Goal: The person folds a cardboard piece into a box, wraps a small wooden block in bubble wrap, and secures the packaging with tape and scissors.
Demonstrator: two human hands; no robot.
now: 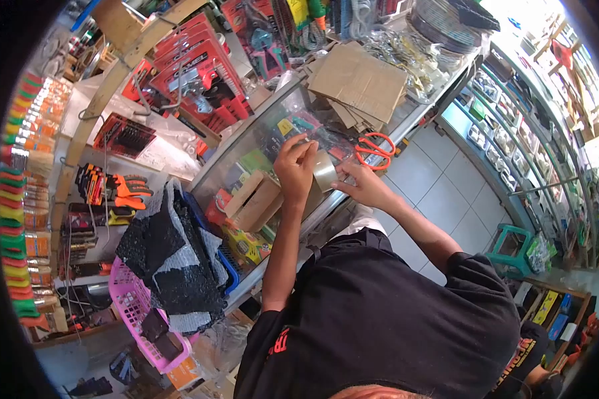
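A wide roll of clear packing tape (324, 171) is between my two hands above the glass counter. My left hand (295, 167) is closed against the roll's left side, its fingers curled and partly hidden. At the roll's lower right edge, my right hand (365, 186) pinches with thumb and fingers; whether a loose tape end is between them cannot be made out. Scissors with orange handles (376, 151) lie just beyond my right hand. Below my left hand sits an open brown cardboard box (254, 203).
Flat cardboard pieces (358, 80) are stacked farther along the glass counter (246, 136). A pink basket (130, 306) and black-and-grey sheet material (180, 259) are at the left. Behind on the right stand a green stool (510, 246) and shelves. Packaged tools hang along the far side.
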